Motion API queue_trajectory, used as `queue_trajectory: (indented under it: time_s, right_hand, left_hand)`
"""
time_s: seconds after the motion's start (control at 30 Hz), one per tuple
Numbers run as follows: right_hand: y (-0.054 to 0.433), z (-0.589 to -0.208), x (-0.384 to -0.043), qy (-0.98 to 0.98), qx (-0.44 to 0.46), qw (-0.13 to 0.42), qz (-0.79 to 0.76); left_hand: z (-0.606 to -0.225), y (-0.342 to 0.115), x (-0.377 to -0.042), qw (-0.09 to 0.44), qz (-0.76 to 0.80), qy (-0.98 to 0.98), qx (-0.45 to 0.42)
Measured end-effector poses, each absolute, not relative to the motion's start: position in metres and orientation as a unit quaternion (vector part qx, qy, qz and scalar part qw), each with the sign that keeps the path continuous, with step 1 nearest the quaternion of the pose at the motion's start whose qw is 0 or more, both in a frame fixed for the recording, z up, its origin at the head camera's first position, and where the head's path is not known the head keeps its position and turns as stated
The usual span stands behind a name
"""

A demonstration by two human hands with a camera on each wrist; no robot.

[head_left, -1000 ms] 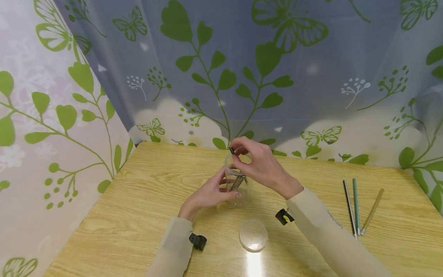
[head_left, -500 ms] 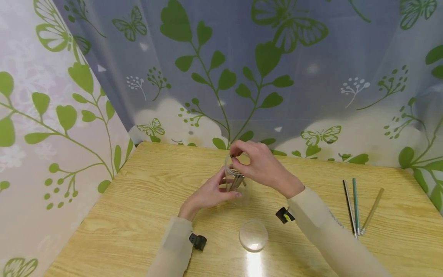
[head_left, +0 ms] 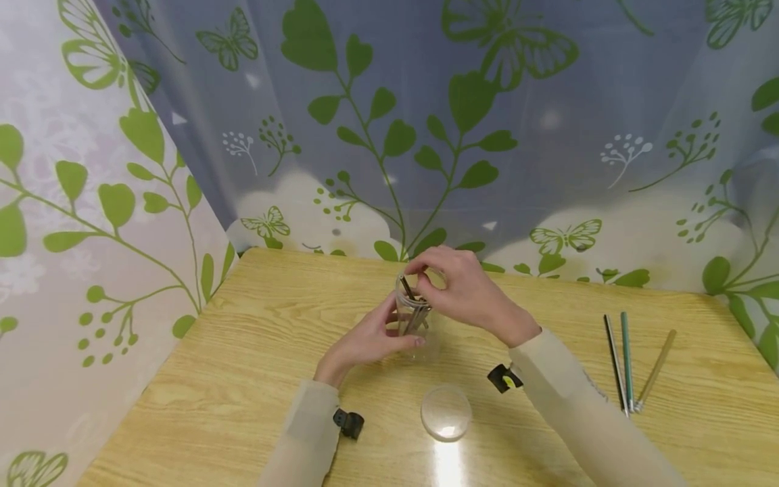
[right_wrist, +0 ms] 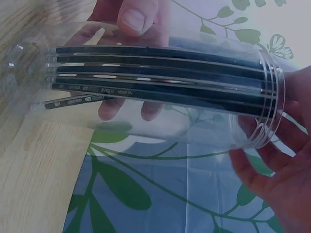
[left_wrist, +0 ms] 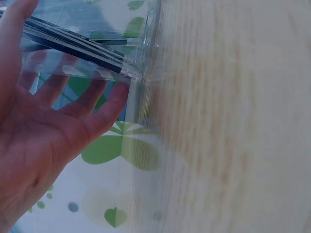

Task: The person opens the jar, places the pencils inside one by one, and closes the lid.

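Note:
A clear jar (head_left: 428,350) stands on the wooden table, its mouth uncovered. Inside it, several dark pencils (right_wrist: 160,73) with pale stripes lean together, seen through the wall in the right wrist view. One pencil (right_wrist: 73,102) lies at a different slant from the others. My left hand (head_left: 371,338) grips the jar from the left side, fingers behind and thumb in front. Over the mouth hovers my right hand (head_left: 465,291), bent fingers near the rim, thumb and forefinger apart. A black pencil end (head_left: 406,287) juts up just left of those fingers.
A round clear lid (head_left: 446,414) lies in front of the jar. To the right on the table are a black pencil (head_left: 615,362), a green pencil (head_left: 627,358) and a tan pencil (head_left: 656,368). Patterned curtain (head_left: 548,169) hangs behind the table.
My right hand has lowered the black pencil into the jar and let go; its end now shows apart from the fingers. The left hand and jar stay in place.

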State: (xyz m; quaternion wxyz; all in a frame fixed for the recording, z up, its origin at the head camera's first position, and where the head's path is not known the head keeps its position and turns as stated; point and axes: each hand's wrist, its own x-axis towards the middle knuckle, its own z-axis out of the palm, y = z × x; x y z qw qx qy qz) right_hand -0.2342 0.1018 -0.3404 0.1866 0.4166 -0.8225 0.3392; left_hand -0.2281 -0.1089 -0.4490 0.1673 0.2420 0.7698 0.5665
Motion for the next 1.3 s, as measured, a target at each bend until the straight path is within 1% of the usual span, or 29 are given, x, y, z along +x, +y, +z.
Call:
queue_trajectory:
  time_s: [0.23,0.53,0.7,0.93,1.1,1.3]
  right_hand:
    - [0.116,-0.34,-0.233,-0.82,0.393,0.188,0.371]
    - [0.13,-0.346,-0.23,-0.822,0.397,0.212,0.349]
    - [0.142,-0.353,-0.225,-0.824,0.385,0.226,0.349]
    - [0.165,-0.362,-0.213,-0.825,0.364,0.25,0.351]
    - [0.186,-0.371,-0.205,-0.819,0.369,0.268,0.348]
    - [0.212,-0.381,-0.195,-0.838,0.338,0.27,0.332]
  left_hand:
    - [-0.445,-0.108,-0.229,0.157,0.565,0.774,0.239]
    - [-0.446,-0.108,-0.23,0.155,0.564,0.774,0.241]
    - [-0.448,-0.107,-0.231,0.157,0.563,0.777,0.232]
    - [-0.449,-0.107,-0.23,0.161,0.562,0.779,0.225]
    - [-0.447,-0.107,-0.229,0.16,0.559,0.782,0.223]
    - [-0.447,-0.107,-0.229,0.157,0.556,0.784,0.227]
